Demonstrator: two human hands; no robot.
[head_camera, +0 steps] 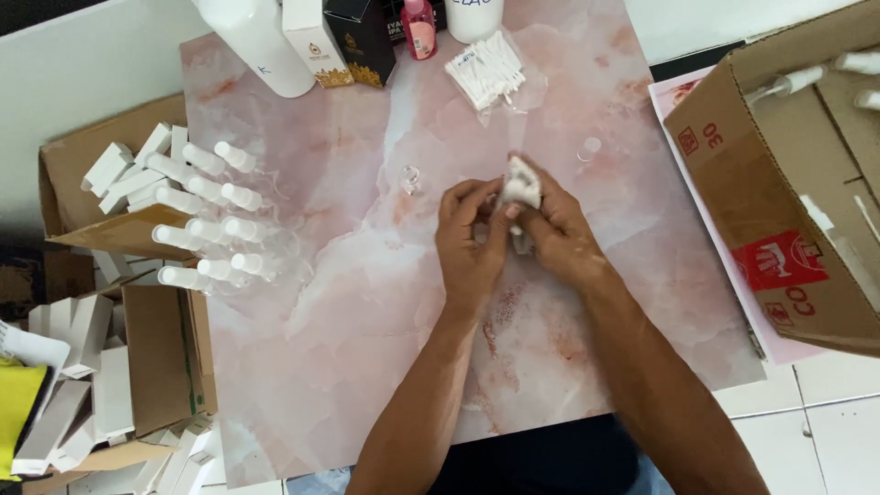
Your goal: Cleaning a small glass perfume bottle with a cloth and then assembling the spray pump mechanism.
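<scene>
Both hands meet mid-worktop: the right hand and left hand have fingers pinching one white cloth. Left of the fingers lies one clear cap; right, another. Nothing blocks them.

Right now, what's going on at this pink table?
A person sits at a pink marbled table, both hands together near its middle. The right hand and left hand grip a small white crumpled piece, perhaps cloth or tissue; what it wraps is hidden. To the left, clear spray bottles with white caps lie in rows beside cardboard boxes of small white cartons. A bundle of white sticks sits at the far edge.
</scene>
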